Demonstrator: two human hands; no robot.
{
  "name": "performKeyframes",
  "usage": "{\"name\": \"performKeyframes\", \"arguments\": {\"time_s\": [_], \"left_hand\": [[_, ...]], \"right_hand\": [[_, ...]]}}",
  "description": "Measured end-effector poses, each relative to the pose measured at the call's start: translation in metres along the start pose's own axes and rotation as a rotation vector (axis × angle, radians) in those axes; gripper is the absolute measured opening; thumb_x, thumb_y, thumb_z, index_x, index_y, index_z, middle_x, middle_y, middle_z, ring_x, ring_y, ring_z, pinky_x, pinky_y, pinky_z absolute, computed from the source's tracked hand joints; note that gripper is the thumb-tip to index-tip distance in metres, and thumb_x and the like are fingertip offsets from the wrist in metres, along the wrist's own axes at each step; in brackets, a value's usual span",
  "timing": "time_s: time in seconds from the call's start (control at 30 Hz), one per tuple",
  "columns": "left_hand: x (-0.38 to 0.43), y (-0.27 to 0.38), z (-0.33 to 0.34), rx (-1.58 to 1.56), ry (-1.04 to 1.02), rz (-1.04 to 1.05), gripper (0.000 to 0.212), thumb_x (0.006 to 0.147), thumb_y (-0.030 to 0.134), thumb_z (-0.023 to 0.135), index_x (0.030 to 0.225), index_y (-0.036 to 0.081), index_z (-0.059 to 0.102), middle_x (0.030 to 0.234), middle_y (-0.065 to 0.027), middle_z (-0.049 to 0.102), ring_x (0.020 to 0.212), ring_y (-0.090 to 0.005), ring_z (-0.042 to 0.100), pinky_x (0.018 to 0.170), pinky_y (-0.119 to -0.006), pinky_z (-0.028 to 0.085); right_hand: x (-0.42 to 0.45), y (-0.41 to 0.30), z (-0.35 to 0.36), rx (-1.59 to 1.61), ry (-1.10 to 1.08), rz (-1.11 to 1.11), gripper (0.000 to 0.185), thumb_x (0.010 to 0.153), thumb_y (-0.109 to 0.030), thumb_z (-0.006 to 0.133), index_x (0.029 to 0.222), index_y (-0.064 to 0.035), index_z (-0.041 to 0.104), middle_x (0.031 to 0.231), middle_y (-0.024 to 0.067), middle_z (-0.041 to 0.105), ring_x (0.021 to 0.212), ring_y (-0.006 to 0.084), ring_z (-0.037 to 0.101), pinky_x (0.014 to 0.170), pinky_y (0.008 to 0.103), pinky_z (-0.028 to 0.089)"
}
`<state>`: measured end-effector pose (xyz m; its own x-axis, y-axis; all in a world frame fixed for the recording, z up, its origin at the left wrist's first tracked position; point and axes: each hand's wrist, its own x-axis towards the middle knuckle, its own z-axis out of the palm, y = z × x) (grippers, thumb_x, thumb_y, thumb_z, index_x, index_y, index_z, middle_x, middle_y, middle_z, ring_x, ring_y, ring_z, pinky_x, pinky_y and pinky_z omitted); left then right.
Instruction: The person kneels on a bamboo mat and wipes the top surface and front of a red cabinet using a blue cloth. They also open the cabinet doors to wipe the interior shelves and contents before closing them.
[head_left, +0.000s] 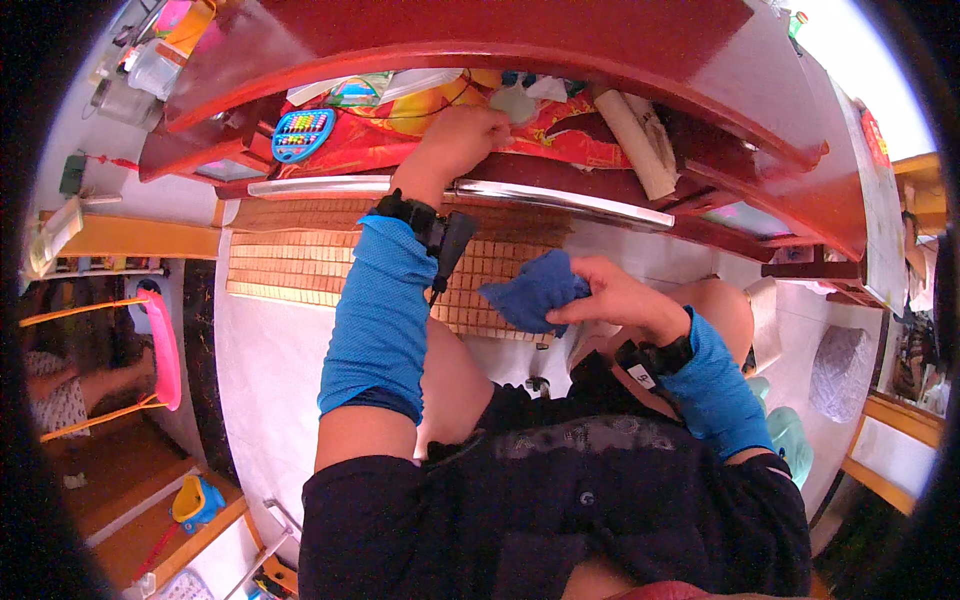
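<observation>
My right hand grips a crumpled blue cloth, held above the floor in front of my knees. My left hand reaches over the front of an open drawer in dark red wooden furniture. Its fingers are bent near a pale round object; whether they hold anything is hidden. Red and gold printed material lies in the drawer. A blue toy abacus rests at its left end. Toward the right end lies a beige roll.
Below the drawer's metal strip a brown tiled mat covers part of the pale floor. The red furniture top overhangs the drawer. Left are a pink toy swing seat and another person's leg. A grey woven stool stands right.
</observation>
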<state>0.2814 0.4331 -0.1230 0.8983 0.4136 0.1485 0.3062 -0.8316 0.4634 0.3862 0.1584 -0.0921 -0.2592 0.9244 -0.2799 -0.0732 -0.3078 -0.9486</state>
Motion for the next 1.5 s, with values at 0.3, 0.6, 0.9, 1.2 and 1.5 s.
{"name": "performKeyframes", "arguments": {"time_s": [0.3,0.6,0.9,1.2,1.5], "left_hand": [[0.005,0.025,-0.030,-0.210,-0.287,-0.090,0.034,0.080,0.028,0.076,0.104,0.007,0.069,0.102,-0.0143,0.070,0.098,-0.0304,0.066,0.086,-0.039,0.050],[0.055,0.121,0.034,0.011,0.105,0.605,0.038,0.086,0.005,0.056,0.122,0.012,0.063,0.131,-0.0109,0.060,0.121,-0.0332,0.055,0.100,-0.042,0.047],[0.062,0.121,0.049,0.504,0.073,0.526,0.027,0.085,0.015,0.054,0.106,0.020,0.070,0.109,-0.0050,0.064,0.120,-0.0269,0.057,0.098,-0.042,0.048],[0.036,0.067,0.002,0.762,0.283,-0.005,0.024,0.087,0.019,0.059,0.108,0.013,0.070,0.110,-0.0115,0.069,0.101,-0.0336,0.065,0.094,-0.047,0.049],[-0.006,0.109,0.001,0.118,-0.063,0.193,0.027,0.088,0.029,0.062,0.095,0.005,0.070,0.106,-0.0163,0.066,0.103,-0.0373,0.059,0.088,-0.048,0.049]], "right_hand": [[-0.006,0.011,-0.008,-0.095,-0.030,0.067,0.040,0.081,-0.017,0.076,0.118,-0.0074,0.065,0.099,0.0029,0.071,0.093,0.0132,0.063,0.087,0.0314,0.051],[-0.017,0.007,-0.009,-0.115,-0.042,0.005,0.018,0.083,-0.008,0.074,0.097,-0.0044,0.062,0.087,-0.0040,0.062,0.083,0.0068,0.053,0.078,0.0266,0.047],[-0.038,0.010,-0.019,-0.172,0.023,-0.069,0.026,0.082,-0.012,0.075,0.104,-0.0030,0.064,0.089,-0.0023,0.065,0.083,0.0086,0.056,0.078,0.0276,0.048],[-0.049,0.003,-0.025,-0.160,0.129,-0.176,0.041,0.078,-0.018,0.078,0.116,-0.0050,0.066,0.102,0.0055,0.071,0.096,0.0158,0.064,0.089,0.0329,0.050],[-0.082,-0.001,-0.071,-0.270,1.192,-0.530,0.036,0.084,-0.007,0.072,0.118,-0.0054,0.062,0.106,0.0016,0.065,0.098,0.0138,0.060,0.088,0.0290,0.047]]}}
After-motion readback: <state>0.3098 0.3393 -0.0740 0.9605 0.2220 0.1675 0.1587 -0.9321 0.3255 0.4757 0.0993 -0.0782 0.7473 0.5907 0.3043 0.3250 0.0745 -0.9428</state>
